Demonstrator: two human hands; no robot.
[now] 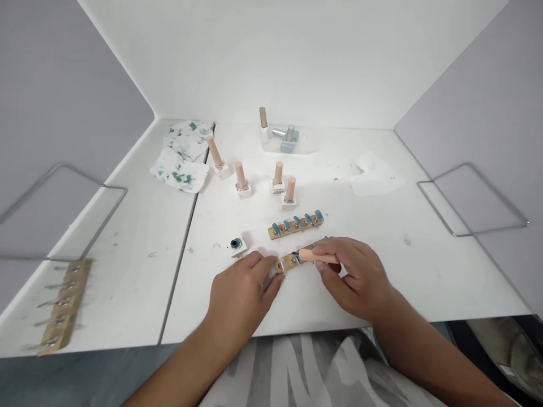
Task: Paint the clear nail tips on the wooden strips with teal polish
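At the far left edge of the worktop [139, 271] lies a wooden strip with metal clips [59, 308], blurred and well apart from the hands. Further back sit crumpled, green-stained paper towels [182, 161]. Just left of the hands stands a small open polish bottle [236, 245], uncapped, with dark teal inside.

The left hand [240, 294] presses its fingertips on the left end of a wooden nail-tip strip [292, 260], pinning it flat against the worktop; the fingers are closed down on it rather than spread. The strip looks light and stiff, likely to skid on the smooth surface unless steadied, and best held by its bare wooden ends, clear of the small, probably wet tips.

The right hand [354, 271] pinches a peach-coloured brush cap [318, 255] between thumb and fingers, lying nearly level over the strip's right half. The brush end seems to touch a tip, though this is too small to be sure.

Behind lies a second strip [297, 224] with teal tips, then four capped bottles [278, 181], and a white paper sheet [375, 175] to the right.
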